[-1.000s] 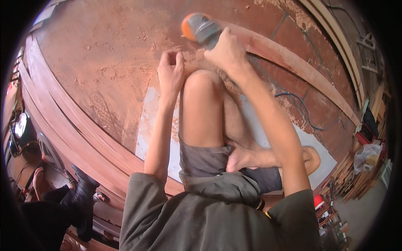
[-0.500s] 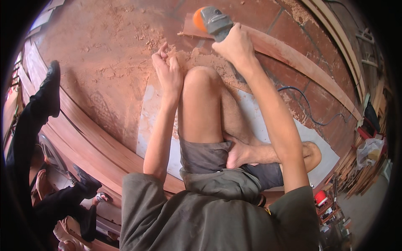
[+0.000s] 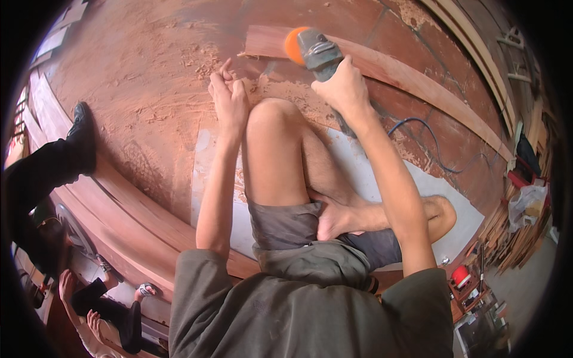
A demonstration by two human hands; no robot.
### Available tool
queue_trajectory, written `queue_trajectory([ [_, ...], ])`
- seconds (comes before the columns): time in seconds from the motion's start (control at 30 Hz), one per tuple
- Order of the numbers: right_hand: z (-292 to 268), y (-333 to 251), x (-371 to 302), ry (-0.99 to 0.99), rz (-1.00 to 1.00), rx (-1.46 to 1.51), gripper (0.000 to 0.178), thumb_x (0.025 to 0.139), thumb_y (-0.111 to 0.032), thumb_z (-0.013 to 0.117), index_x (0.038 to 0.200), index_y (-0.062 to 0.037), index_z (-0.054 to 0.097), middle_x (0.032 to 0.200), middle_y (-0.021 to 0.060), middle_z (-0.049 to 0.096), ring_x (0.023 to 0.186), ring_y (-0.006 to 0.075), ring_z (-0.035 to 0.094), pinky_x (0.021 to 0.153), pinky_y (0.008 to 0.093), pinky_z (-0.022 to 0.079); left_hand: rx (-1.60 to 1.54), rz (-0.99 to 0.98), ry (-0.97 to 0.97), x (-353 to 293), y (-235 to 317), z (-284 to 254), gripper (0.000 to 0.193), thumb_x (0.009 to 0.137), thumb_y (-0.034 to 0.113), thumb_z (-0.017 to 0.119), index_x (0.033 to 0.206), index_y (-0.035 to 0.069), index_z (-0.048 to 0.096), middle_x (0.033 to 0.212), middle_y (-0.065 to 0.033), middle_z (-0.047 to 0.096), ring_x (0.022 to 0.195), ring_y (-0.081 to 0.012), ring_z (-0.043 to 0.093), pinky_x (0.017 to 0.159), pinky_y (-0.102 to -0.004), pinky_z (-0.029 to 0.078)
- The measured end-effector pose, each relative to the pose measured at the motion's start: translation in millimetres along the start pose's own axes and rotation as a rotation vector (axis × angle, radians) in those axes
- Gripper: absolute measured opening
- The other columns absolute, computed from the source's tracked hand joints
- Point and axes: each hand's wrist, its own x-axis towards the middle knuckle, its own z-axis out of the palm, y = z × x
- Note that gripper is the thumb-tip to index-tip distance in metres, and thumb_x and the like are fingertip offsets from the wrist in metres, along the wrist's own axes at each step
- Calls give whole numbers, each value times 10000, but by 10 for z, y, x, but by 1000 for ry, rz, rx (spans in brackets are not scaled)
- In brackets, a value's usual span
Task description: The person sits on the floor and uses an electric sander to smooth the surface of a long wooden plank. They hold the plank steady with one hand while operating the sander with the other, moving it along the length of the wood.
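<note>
My right hand (image 3: 346, 89) is closed around the grey body of an angle grinder (image 3: 321, 53). An orange disc (image 3: 295, 45) at its head lies over the left part of a long reddish wooden plank (image 3: 412, 74); whether it touches the wood I cannot tell. The plank runs across the floor from the top middle to the right. Left of my raised knee, my left hand (image 3: 228, 98) is held up with nothing in it, some fingers stretched and others loosely bent.
Sawdust and shavings (image 3: 149, 71) cover the floor. A blue cord (image 3: 439, 140) curves right of my arm. I sit on a pale sheet (image 3: 453, 212). Long boards (image 3: 128, 206) lie at the left, where another person's black shoe (image 3: 82, 128) rests. Wood strips (image 3: 507, 235) are piled right.
The grinder in my right hand has moved right along the plank and a little nearer to me. At the left, the other person's leg has shifted. My left hand keeps a similar pose.
</note>
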Motion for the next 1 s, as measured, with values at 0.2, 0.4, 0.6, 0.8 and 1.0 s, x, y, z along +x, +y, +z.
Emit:
queue_trajectory([
  [0.2, -116, 36, 92, 39, 51, 34, 636, 703, -220, 755, 1180, 112, 495, 1065, 341, 688, 1034, 460, 691, 935, 485, 560, 176, 31, -202, 193, 15, 42, 255, 889, 82, 497, 1131, 19, 448, 1468, -166, 524, 1277, -348, 391, 1115, -482, 310],
  [0.4, -62, 105, 87, 46, 14, 48, 634, 704, -207, 749, 1180, 121, 489, 1045, 344, 688, 1022, 466, 692, 934, 483, 562, 248, -104, -352, 296, 83, 113, 521, 870, 233, 560, 1307, -19, 428, 1372, -287, 521, 1374, -404, 368, 1147, -547, 254],
  [0.6, -127, 197, -70, 10, 76, 55, 703, 697, -254, 765, 1214, 134, 490, 1072, 348, 684, 1051, 458, 687, 941, 471, 561, 322, -58, -382, 314, 171, 66, 484, 833, 261, 590, 1221, 3, 456, 1230, -254, 600, 1316, -413, 426, 1117, -568, 261],
  [0.8, -273, 572, -39, 24, 147, 34, 786, 682, -302, 800, 1252, 142, 490, 1137, 353, 674, 1103, 451, 673, 966, 459, 547, 362, -55, -416, 325, 217, 70, 454, 822, 269, 590, 1194, 37, 467, 1195, -256, 627, 1293, -412, 456, 1096, -538, 295],
  [1.0, -159, 309, -104, 66, 120, 65, 699, 706, -220, 785, 1227, 129, 477, 1063, 325, 694, 1038, 443, 700, 927, 471, 571, 432, -36, -430, 381, 237, 70, 441, 838, 279, 575, 1201, 50, 478, 1191, -235, 641, 1273, -410, 477, 1085, -553, 291],
])
